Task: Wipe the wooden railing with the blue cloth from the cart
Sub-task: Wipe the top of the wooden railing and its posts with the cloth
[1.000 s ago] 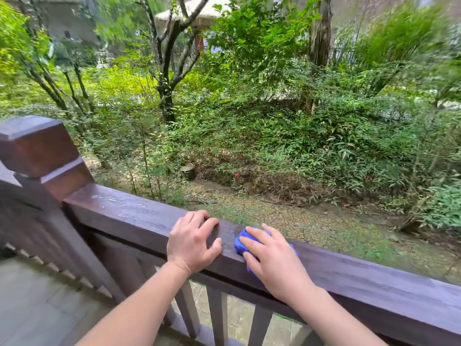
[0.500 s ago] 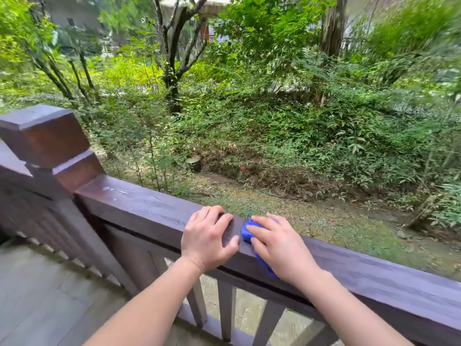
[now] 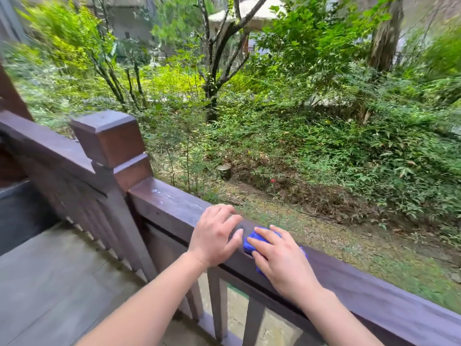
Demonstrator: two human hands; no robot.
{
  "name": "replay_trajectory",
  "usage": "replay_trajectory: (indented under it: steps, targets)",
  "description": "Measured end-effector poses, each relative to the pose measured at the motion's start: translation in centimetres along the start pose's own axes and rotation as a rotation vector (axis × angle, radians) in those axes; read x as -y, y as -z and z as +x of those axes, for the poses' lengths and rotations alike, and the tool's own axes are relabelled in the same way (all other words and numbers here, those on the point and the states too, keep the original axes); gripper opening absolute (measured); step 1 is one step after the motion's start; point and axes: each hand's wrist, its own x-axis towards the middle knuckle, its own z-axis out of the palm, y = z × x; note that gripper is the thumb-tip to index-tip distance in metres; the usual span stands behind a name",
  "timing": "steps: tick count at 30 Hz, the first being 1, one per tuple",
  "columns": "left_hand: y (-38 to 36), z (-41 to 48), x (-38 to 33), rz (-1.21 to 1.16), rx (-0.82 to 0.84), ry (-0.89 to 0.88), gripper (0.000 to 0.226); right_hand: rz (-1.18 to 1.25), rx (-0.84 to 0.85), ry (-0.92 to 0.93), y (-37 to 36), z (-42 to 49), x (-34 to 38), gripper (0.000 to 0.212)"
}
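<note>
A dark brown wooden railing [image 3: 172, 203] runs from a square corner post down to the right edge. My right hand [image 3: 282, 258] presses flat on a bunched blue cloth [image 3: 252, 242] on the rail's top; most of the cloth is hidden under the palm. Just left of it, my left hand [image 3: 214, 236] rests on the rail with fingers spread, holding nothing, its thumb almost touching the cloth. A few water drops glisten on the rail between my left hand and the post. The cart is not in view.
The square corner post [image 3: 112, 143] stands at the left, with a second rail section [image 3: 45, 151] running back from it. Balusters [image 3: 219, 303] hang under the rail. A grey plank deck [image 3: 50, 283] lies at lower left. Beyond are shrubs, trees and a small stump [image 3: 223, 171].
Both hands have stayed together on the rail with the cloth under the right one. The view has swung left, so the corner post now sits nearer the middle.
</note>
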Motion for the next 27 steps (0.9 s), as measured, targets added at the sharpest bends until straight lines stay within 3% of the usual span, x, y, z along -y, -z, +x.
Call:
replay_trajectory:
  steps: [6,13,16,19,23,27]
  targets:
    - [-1.2,0.6,2.5,0.082,0.146,-0.109,0.036,0.028,-0.064,0.012,-0.9,-1.6,-0.6,0.029]
    - [-0.1,0.8,3.1,-0.014,0.081,-0.141,0.036,-0.08,-0.167,-0.15,-2.9,3.5,1.6,0.025]
    - [2.2,1.4,6.0,-0.043,-0.081,-0.171,0.034,-0.125,-0.27,-0.167,-4.2,3.6,2.6,0.027]
    - [5.5,2.7,10.8,0.114,-0.232,-0.182,0.031,-0.227,-0.348,-0.059,-5.5,5.7,6.3,0.03]
    - [9.7,4.9,18.3,0.423,-0.335,-0.051,0.034,-0.206,-0.307,-0.024,-5.7,8.5,9.2,0.018]
    - [13.4,7.0,23.4,0.627,-0.296,0.12,0.044,-0.124,-0.169,-0.292,-5.1,10.0,8.5,0.014]
